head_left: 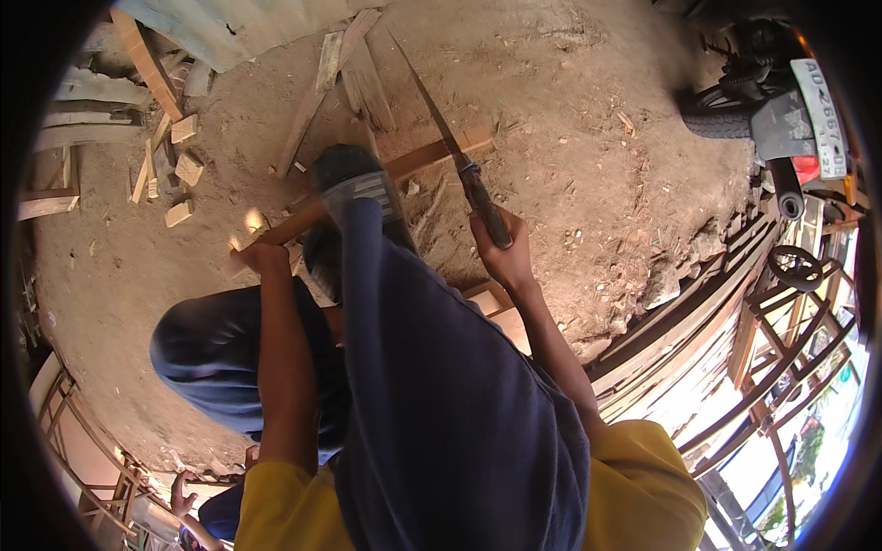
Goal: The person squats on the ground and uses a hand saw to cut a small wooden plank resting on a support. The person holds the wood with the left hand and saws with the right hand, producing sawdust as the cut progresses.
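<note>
near centre frame the right hand (503, 250) is clenched round a saw (459, 156) handle, blade running up-left. the left hand (262, 260) clasps the wooden strip (367, 188), pinned underfoot (354, 197), slanting toward upper right.

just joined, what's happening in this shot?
A person in dark trousers is working a long wooden strip on a dirt floor. The right hand grips a long-bladed knife by its handle, blade lying across the strip. The left hand holds the strip's near end, and a sandalled foot presses down on its middle. Wood offcuts lie scattered to the left.
</note>
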`<act>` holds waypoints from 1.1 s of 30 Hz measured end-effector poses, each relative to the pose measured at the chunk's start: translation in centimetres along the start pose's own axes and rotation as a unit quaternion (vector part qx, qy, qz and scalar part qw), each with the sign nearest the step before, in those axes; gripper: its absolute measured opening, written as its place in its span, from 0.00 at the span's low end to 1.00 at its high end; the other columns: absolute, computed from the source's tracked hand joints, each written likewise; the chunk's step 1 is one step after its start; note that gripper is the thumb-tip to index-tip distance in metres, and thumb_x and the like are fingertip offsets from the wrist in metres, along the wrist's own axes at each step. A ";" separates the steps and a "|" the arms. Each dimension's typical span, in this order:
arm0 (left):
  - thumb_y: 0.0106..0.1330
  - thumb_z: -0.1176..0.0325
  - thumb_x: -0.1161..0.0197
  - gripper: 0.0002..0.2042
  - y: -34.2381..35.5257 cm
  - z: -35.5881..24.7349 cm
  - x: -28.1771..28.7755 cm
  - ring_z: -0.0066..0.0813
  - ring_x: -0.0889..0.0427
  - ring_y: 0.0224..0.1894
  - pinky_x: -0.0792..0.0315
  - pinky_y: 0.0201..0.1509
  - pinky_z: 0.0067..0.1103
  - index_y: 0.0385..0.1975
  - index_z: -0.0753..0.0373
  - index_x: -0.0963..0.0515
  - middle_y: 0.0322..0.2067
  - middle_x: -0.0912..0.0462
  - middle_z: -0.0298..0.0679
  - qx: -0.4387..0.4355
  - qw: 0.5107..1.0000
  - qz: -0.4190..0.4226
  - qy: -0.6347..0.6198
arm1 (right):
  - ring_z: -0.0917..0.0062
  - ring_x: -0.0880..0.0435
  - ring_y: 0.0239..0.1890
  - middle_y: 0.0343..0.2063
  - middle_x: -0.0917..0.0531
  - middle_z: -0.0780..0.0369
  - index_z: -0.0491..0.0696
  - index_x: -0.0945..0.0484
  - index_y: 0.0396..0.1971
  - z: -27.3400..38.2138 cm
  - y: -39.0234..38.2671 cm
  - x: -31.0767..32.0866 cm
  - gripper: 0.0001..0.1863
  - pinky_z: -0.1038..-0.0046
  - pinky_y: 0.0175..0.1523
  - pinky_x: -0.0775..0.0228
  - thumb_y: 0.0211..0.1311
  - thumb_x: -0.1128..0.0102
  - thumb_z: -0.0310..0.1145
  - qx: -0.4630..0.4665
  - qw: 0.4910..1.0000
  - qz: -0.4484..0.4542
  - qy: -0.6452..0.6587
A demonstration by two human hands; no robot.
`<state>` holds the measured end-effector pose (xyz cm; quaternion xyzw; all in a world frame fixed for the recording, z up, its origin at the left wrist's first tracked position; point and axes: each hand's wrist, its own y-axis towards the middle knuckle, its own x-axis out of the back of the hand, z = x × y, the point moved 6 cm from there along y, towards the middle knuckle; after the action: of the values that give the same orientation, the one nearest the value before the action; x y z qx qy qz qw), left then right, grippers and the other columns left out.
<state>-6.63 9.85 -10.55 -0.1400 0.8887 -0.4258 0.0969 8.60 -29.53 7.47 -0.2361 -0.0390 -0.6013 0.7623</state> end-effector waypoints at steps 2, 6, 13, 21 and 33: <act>0.63 0.42 0.58 0.33 -0.8 0.1 -0.2 0.40 0.30 0.53 0.33 0.56 0.34 0.62 0.57 0.46 0.58 0.37 0.43 -0.014 1.000 0.007 0.010 | 0.87 0.36 0.16 0.13 0.31 0.66 0.42 0.30 0.20 -1.3 -1.2 0.3 0.09 0.77 0.21 0.44 0.58 0.44 0.27 0.023 0.998 0.026 -0.047; 0.63 0.42 0.58 0.33 -1.1 -1.1 0.4 0.39 0.30 0.54 0.32 0.55 0.34 0.63 0.55 0.48 0.58 0.37 0.43 -0.059 0.997 -0.016 0.050 | 0.84 0.33 0.15 0.12 0.30 0.64 0.42 0.29 0.20 -3.4 -8.6 4.3 0.09 0.75 0.21 0.42 0.58 0.45 0.26 0.076 0.993 0.016 -0.090; 0.61 0.41 0.54 0.31 1.8 0.5 0.3 0.36 0.29 0.53 0.31 0.51 0.32 0.60 0.54 0.41 0.56 0.35 0.44 0.001 1.000 -0.025 0.004 | 0.87 0.37 0.17 0.13 0.32 0.68 0.42 0.30 0.21 -2.2 -2.0 1.4 0.09 0.76 0.21 0.44 0.58 0.44 0.28 0.003 1.000 -0.001 0.002; 0.58 0.40 0.50 0.36 1.5 0.8 -0.1 0.39 0.30 0.54 0.34 0.55 0.32 0.60 0.63 0.41 0.58 0.36 0.47 -0.040 0.999 0.010 0.009 | 0.86 0.35 0.17 0.12 0.32 0.66 0.41 0.29 0.20 -4.3 -10.1 5.5 0.09 0.75 0.21 0.43 0.58 0.45 0.27 0.046 0.992 0.027 -0.118; 0.63 0.47 0.54 0.31 -0.9 -0.3 -0.3 0.37 0.30 0.54 0.32 0.54 0.31 0.61 0.60 0.44 0.57 0.37 0.43 -0.037 0.999 -0.010 0.013 | 0.86 0.35 0.17 0.13 0.32 0.66 0.41 0.27 0.24 -3.4 -4.5 2.4 0.08 0.76 0.22 0.42 0.60 0.46 0.29 0.059 0.994 0.034 -0.085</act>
<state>-6.34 9.62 -9.60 -0.1468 0.9035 -0.3955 0.0761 4.27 -33.76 6.67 -0.2424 -0.1310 -0.5498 0.7886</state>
